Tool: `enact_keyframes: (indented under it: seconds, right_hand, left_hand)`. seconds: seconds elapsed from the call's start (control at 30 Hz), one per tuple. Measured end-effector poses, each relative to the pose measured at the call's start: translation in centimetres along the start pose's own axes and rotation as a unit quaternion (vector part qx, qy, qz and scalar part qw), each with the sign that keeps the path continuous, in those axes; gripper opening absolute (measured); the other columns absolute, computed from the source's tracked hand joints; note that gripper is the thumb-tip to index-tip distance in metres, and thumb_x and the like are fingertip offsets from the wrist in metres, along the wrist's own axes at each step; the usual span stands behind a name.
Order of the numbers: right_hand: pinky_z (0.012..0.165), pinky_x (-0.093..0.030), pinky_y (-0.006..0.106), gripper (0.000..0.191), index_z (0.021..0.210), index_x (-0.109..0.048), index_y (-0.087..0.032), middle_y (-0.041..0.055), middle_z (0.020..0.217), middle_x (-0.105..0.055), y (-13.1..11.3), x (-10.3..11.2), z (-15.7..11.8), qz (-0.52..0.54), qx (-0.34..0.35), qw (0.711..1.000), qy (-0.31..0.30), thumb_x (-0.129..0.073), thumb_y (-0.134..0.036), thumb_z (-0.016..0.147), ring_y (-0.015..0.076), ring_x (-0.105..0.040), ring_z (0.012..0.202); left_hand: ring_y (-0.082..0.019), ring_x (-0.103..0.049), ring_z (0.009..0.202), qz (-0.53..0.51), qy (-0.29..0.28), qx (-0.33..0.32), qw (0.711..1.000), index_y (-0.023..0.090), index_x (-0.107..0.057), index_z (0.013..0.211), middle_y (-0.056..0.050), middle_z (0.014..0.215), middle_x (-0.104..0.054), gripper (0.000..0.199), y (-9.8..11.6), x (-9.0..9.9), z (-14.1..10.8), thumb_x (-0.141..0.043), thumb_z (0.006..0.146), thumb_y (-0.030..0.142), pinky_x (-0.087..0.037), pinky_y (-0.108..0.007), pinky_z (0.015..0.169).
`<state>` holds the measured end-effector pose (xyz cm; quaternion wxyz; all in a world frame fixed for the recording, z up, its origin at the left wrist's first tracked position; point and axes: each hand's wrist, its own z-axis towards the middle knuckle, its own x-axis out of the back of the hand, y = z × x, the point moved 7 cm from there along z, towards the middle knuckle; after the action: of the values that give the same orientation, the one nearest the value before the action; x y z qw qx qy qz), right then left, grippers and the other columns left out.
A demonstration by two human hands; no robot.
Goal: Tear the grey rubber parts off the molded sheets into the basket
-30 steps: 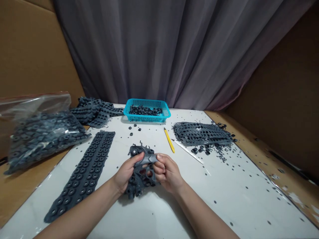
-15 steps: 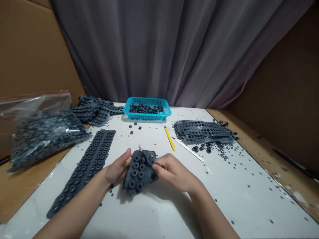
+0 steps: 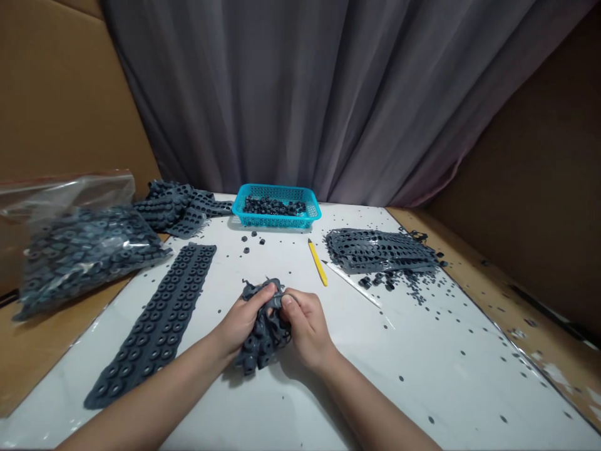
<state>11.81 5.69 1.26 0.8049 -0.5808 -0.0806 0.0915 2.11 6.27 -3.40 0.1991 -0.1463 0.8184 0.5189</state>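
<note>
Both hands grip one crumpled dark grey rubber sheet (image 3: 263,338) moulded with ring-shaped parts, held just above the white tabletop. My left hand (image 3: 241,322) is closed on its left side, thumb pressed on top. On the opposite side my right hand (image 3: 307,326) pinches the upper edge, its thumb close to the left thumb. Part of the sheet is hidden behind the fingers. To the left lies a long flat rubber strip (image 3: 153,326) with rows of the same rings.
A blue basket (image 3: 277,222) holds small dark pieces. A yellow cutter-like tool (image 3: 318,263) and a white pen-like tool (image 3: 352,283) lie near a stack of perforated sheets (image 3: 380,249). At left are a filled plastic bag (image 3: 89,250) and more sheets (image 3: 176,207). Small scraps dot the table (image 3: 347,388).
The sheet has been bent and bunched up, hiding most of its rings. My right hand has moved left, and the left thumb has come down onto the sheet.
</note>
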Motion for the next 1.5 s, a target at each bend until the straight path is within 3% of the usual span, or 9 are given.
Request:
enact_keyframes:
  seconds: [0.3,0.47,0.57,0.67,0.77,0.93,1.07,1.27,1.5]
  right_hand:
    - [0.05,-0.032,0.023,0.039,0.058,-0.049,-0.016,-0.0025,0.054,-0.042,2.1,-0.2,-0.5,0.025,-0.041,0.995,0.085,-0.042,-0.039,0.088,0.0094,-0.039,0.051]
    - [0.034,-0.023,0.019,0.04,0.053,-0.029,-0.021,-0.0103,0.043,-0.027,2.9,-0.1,0.5,0.299,-0.129,0.945,0.045,-0.046,-0.041,0.083,0.0041,-0.02,0.03]
    - [0.034,-0.023,0.019,0.039,0.054,-0.03,-0.02,-0.0097,0.044,-0.029,2.3,0.3,1.2,0.344,-0.114,0.932,0.02,-0.047,-0.039,0.083,0.004,-0.022,0.03]
    - [0.039,-0.026,0.02,0.037,0.055,-0.037,-0.019,-0.0065,0.048,-0.034,1.4,1.5,1.4,0.226,-0.067,0.972,0.02,-0.043,-0.038,0.086,0.0067,-0.031,0.038]
    - [0.049,-0.032,0.023,0.033,0.062,-0.046,-0.017,-0.0027,0.055,-0.042,-0.6,2.8,1.1,-0.015,0.013,0.999,0.028,-0.039,-0.034,0.09,0.0102,-0.041,0.05]
    - [0.057,-0.033,0.025,0.017,0.077,-0.05,-0.019,-0.0004,0.066,-0.048,-3.6,4.0,0.4,-0.271,0.122,0.954,0.04,-0.04,-0.026,0.089,0.0126,-0.044,0.059]
    - [0.056,-0.031,0.026,0.02,0.074,-0.045,-0.02,-0.0013,0.063,-0.044,-4.3,5.7,0.0,-0.3,0.123,0.934,0.15,-0.036,-0.024,0.091,0.0129,-0.041,0.056]
    - [0.056,-0.031,0.026,0.018,0.072,-0.04,-0.02,-0.0009,0.064,-0.045,-2.4,1.7,0.7,-0.375,0.045,0.925,-0.037,-0.038,-0.026,0.09,0.0138,-0.043,0.059]
    - [0.056,-0.029,0.025,0.02,0.074,-0.041,-0.02,-0.0012,0.066,-0.046,-1.2,1.0,0.6,-0.355,-0.001,0.931,-0.086,-0.038,-0.031,0.091,0.0132,-0.043,0.06]
  left_hand:
    - [-0.012,-0.057,0.047,-0.154,-0.023,0.114,0.981,0.012,-0.061,0.062,-0.003,0.053,-0.062,0.02,-2.3,-0.4,0.4,-0.065,0.074,0.027,-0.047,-0.022,0.051]
    - [-0.008,-0.049,0.043,-0.207,-0.15,0.106,0.961,0.014,-0.052,0.051,0.003,0.047,-0.051,0.03,-0.9,-2.3,-0.2,-0.064,0.075,0.029,-0.042,-0.019,0.046]
    - [-0.009,-0.05,0.048,-0.174,-0.135,0.077,0.972,0.014,-0.053,0.053,0.002,0.05,-0.051,0.03,-0.4,-2.2,-0.6,-0.066,0.073,0.031,-0.041,-0.019,0.049]
    - [-0.01,-0.051,0.049,-0.104,-0.093,0.048,0.989,0.014,-0.059,0.058,0.002,0.05,-0.054,0.027,-0.1,-1.5,-0.7,-0.068,0.071,0.036,-0.043,-0.021,0.054]
    - [-0.015,-0.057,0.058,-0.045,-0.099,0.025,0.994,0.013,-0.065,0.067,-0.002,0.058,-0.061,0.036,0.2,-1.0,-0.9,-0.062,0.073,0.049,-0.046,-0.025,0.06]
    - [-0.017,-0.057,0.063,0.151,0.004,-0.112,0.982,0.014,-0.066,0.066,-0.002,0.061,-0.064,0.028,2.3,0.8,-0.8,-0.068,0.07,0.042,-0.044,-0.024,0.061]
    - [-0.016,-0.054,0.06,0.239,0.017,-0.188,0.952,0.015,-0.064,0.065,-0.002,0.062,-0.062,0.025,3.9,0.2,-1.3,-0.061,0.076,0.038,-0.041,-0.022,0.056]
    - [-0.013,-0.041,0.055,0.321,-0.033,-0.274,0.906,0.019,-0.052,0.061,0.003,0.055,-0.045,0.022,5.0,-1.4,-2.1,-0.054,0.081,0.029,-0.032,-0.023,0.054]
    - [-0.013,-0.039,0.056,0.344,-0.069,-0.271,0.896,0.019,-0.048,0.06,0.003,0.057,-0.041,0.025,4.6,-1.7,-2.1,-0.05,0.084,0.028,-0.03,-0.023,0.054]
